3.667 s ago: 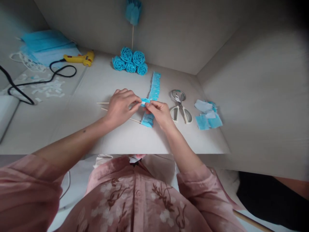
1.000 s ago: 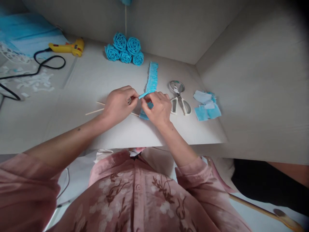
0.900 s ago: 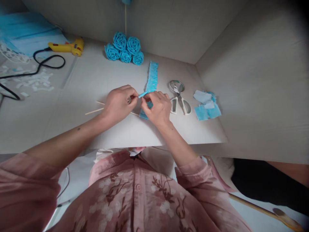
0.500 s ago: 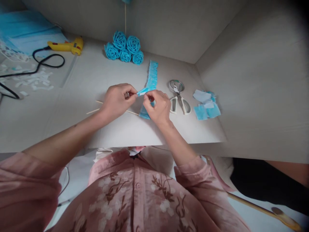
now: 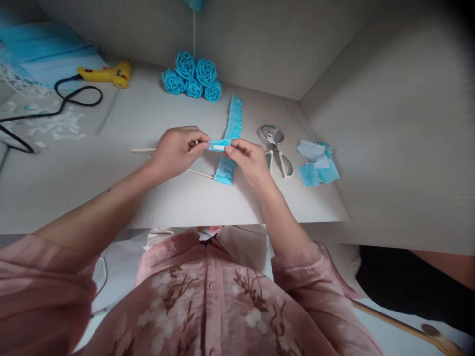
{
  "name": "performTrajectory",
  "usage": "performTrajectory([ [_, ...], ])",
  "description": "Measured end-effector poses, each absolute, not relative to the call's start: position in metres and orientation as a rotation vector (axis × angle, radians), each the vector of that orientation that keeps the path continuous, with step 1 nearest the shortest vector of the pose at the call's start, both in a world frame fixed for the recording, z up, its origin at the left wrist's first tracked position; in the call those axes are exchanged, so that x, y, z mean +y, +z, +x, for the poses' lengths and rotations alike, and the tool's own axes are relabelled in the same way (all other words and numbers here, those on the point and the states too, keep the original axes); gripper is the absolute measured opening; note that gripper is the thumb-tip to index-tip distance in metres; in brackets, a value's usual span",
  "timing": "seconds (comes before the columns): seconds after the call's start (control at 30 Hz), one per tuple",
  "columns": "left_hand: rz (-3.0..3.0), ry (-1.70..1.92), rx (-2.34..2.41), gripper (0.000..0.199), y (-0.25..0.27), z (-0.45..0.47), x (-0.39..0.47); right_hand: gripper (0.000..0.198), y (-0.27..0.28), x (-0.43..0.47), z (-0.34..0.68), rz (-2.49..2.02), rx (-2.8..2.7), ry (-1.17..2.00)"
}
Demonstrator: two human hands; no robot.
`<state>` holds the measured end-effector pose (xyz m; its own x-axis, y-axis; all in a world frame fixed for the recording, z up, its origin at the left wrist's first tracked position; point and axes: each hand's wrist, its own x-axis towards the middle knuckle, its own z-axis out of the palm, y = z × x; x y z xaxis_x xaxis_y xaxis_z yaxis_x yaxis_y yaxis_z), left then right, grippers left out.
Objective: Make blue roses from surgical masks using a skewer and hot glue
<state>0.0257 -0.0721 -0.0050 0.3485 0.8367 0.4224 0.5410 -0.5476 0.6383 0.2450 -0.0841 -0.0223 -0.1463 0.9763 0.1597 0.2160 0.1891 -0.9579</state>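
Observation:
My left hand (image 5: pixel 181 148) pinches the left end of a small blue strip (image 5: pixel 213 143) bearing a white patch. Fingertips of my right hand (image 5: pixel 250 158) close on its right end. From behind the left hand juts a thin wooden stick (image 5: pixel 141 150), seemingly held along with the strip; its other end is hidden. Below, another stick (image 5: pixel 202 173) lies on the table, its right end meeting a crinkled blue strip (image 5: pixel 223 171). A longer crinkled blue strip (image 5: pixel 234 118) stretches away beyond the hands. Whether these two strips are one piece is hidden by the held strip.
White-handled scissors (image 5: pixel 275 153) and blue and white scraps (image 5: pixel 319 165) lie to the right. Several blue rosettes (image 5: pixel 194 74) are stacked at the back. A yellow glue gun (image 5: pixel 106 74), its black cord, blue masks (image 5: pixel 48 49) and white bits (image 5: pixel 59 123) occupy the left.
The strip between my hands has been turned so its white patch faces up. My right fingers have straightened somewhat. The stick behind my left hand has swung up to nearly level.

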Motion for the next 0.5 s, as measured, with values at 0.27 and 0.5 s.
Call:
performTrajectory([
  [0.27, 2.387, 1.194, 1.407, 0.017, 0.002, 0.024, -0.074, 0.033, 0.002, -0.07, 0.248, -1.188, -1.792, 1.04],
  [0.5, 2.307, 1.189, 1.404, 0.014, -0.005, 0.032, -0.079, 0.032, -0.009, -0.055, 0.223, -1.251, -1.698, 0.845],
])
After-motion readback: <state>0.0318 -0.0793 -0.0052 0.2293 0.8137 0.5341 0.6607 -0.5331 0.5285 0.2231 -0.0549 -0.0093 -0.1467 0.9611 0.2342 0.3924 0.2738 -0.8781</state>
